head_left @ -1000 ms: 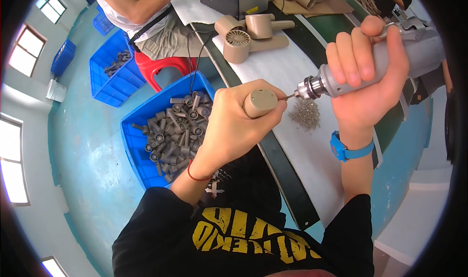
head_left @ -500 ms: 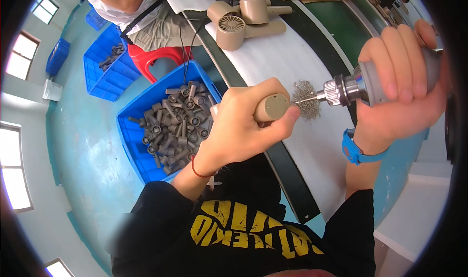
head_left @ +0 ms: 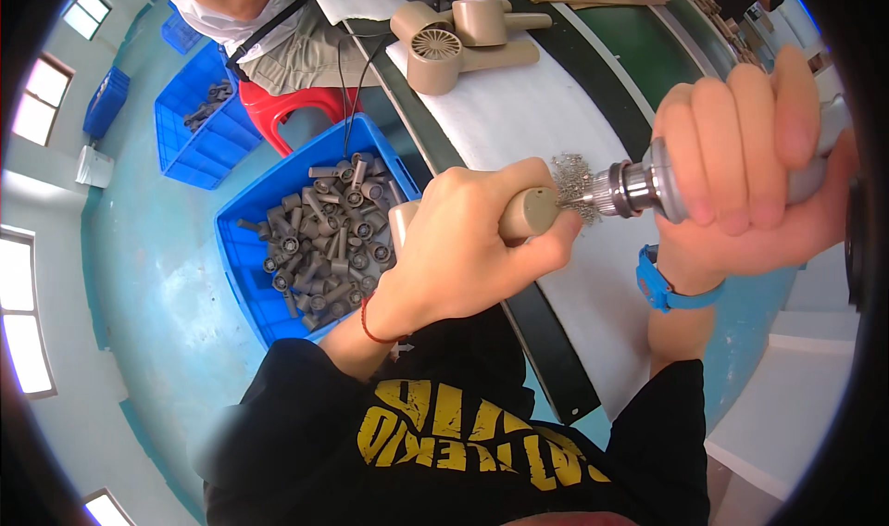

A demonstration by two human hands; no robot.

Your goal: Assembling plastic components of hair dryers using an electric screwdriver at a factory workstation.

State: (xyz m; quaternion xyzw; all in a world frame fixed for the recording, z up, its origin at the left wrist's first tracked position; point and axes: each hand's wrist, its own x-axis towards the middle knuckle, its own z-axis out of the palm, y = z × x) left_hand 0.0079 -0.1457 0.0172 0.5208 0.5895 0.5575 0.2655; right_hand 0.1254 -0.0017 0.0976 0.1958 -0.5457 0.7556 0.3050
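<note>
My left hand is closed around a beige handheld fan, with the round end of its handle poking out between thumb and fingers. The fan's other parts are mostly hidden by the hand. My right hand wraps around a grey electric screwdriver, which lies nearly level. Its metal nose points left at the handle end, and the thin bit reaches close to it; whether they touch I cannot tell. Behind the bit, a heap of small screws lies on the white mat.
Several beige fans rest farther up the mat. At the table's left stands a blue crate full of small fan-shaped parts. A second blue crate, a red stool and a seated person are beyond it.
The screwdriver has shifted left, so its nose is closer to the fan handle. My left hand and the fan handle have moved slightly right.
</note>
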